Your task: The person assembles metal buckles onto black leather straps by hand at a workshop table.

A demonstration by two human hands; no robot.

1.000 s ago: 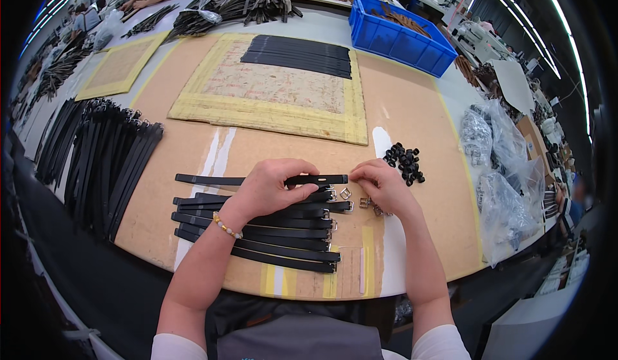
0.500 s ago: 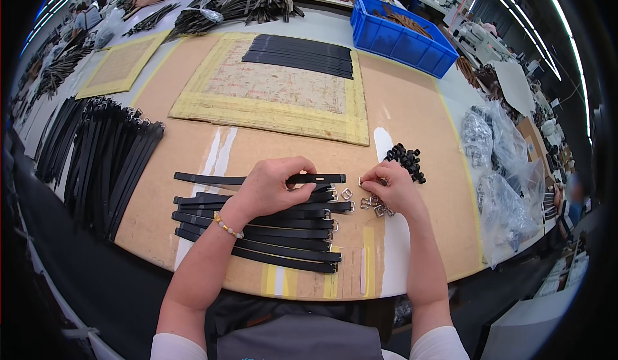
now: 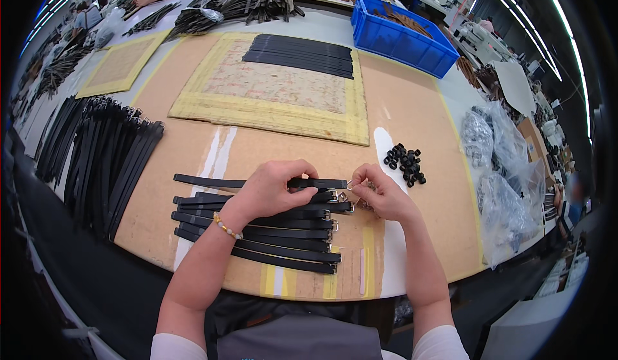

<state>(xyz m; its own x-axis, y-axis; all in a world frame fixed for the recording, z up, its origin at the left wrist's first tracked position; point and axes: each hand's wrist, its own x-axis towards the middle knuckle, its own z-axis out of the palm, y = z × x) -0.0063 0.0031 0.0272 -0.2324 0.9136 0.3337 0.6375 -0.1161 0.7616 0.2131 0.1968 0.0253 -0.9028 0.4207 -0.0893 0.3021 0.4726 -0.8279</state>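
My left hand [image 3: 273,186] is closed around a black strap [image 3: 209,181], gripping it close to its right end. Between the thumb and fingertips of my right hand [image 3: 386,196] is a small silver buckle [image 3: 349,184], held right at that strap end; my fingers partly cover it. Several more black straps [image 3: 290,245] lie side by side below, with metal buckles at their right ends. Loose silver buckles [image 3: 367,204] lie under my right hand, mostly hidden by it. Just beyond this hand sits a small heap of black ring-shaped loops [image 3: 405,163].
A thick bundle of black straps [image 3: 106,160] lies at the left. Farther off, a yellow-edged board [image 3: 270,118] carries a row of dark strips [image 3: 299,54]. A blue crate [image 3: 405,51] stands at the back right, with clear plastic bags [image 3: 505,205] along the right edge.
My right hand has moved slightly left from the buckle pile, bringing a buckle to the strap's end. The black loops are now more exposed. My left hand has barely moved.
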